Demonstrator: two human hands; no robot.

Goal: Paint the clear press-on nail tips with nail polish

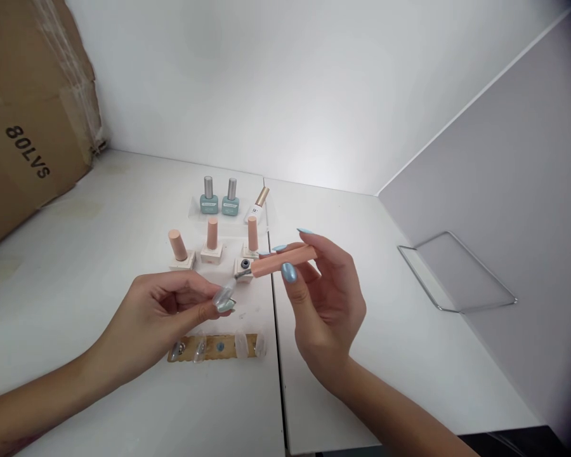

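Observation:
Between thumb and fingers, my left hand (171, 304) pinches a clear false nail tip (225, 293). My right hand (326, 304) is closed around the peach cap of a nail polish brush (283, 260), whose dark bristles meet or nearly meet the nail tip's upper end. Just behind the brush stands an uncapped white polish bottle (244, 269) with a dark open neck. Below my left hand lies a wooden strip (214, 346) bearing several nail tips and a bluish dot at a bare spot.
Three peach-capped bottles (212, 241) stand behind my hands. Farther back, a clear tray holds two teal bottles (219, 203) and a tilted white bottle with a gold cap (257, 206). A cardboard box (33, 114) is at left; a wire frame (457, 273) is at right.

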